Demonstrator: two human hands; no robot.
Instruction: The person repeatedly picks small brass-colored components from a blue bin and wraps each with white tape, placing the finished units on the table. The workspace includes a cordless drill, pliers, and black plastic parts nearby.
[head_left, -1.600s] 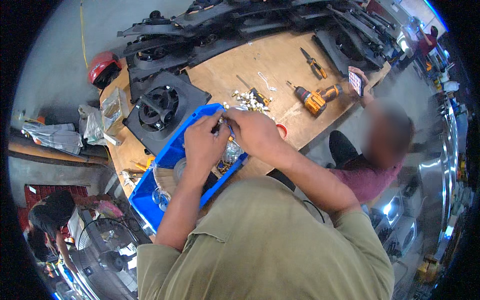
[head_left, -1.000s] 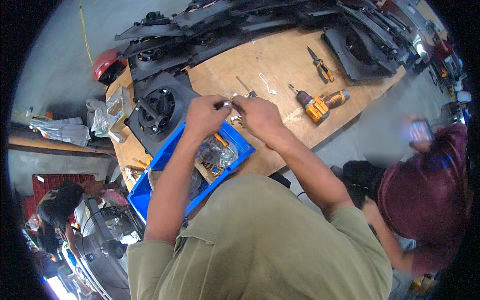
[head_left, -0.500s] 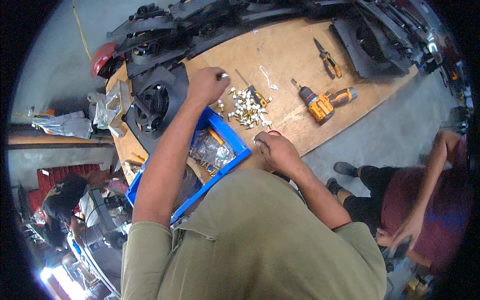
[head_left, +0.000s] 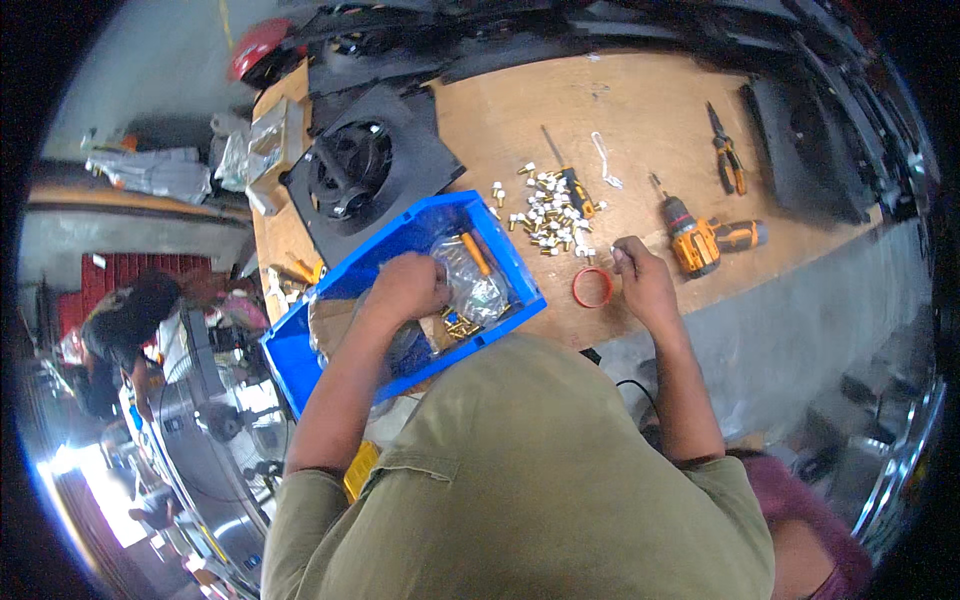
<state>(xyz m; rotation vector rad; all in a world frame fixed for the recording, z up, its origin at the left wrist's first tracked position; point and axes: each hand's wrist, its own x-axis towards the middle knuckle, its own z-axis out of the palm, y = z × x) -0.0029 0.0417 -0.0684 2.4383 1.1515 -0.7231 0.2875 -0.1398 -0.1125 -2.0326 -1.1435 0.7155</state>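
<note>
My left hand (head_left: 410,286) is down in the blue bin (head_left: 402,378), fingers curled beside a clear plastic bag (head_left: 478,296); what they hold, if anything, is hidden. Small brass fittings (head_left: 458,325) and an orange-handled tool (head_left: 474,254) lie in the bin near it. To the right, my right hand (head_left: 646,284) hovers at the table edge with thumb and fingers pinched; a small pale spot shows at the tips, too small to name. Just left of it lies a red ring (head_left: 592,288). Beyond is a pile of white-capped brass fittings (head_left: 552,212).
A screwdriver (head_left: 574,184) touches the pile, with a white bent strip (head_left: 604,160) beside it. Farther right are a cordless drill (head_left: 696,240) and pliers (head_left: 727,150). A black fan shroud (head_left: 350,170) stands behind the bin. Another person's maroon sleeve (head_left: 800,505) is at lower right.
My left hand has come back from beside the pile, where it held a small white piece, into the bin. The red ring, half hidden by my right hand before, now lies uncovered. The view has shifted.
</note>
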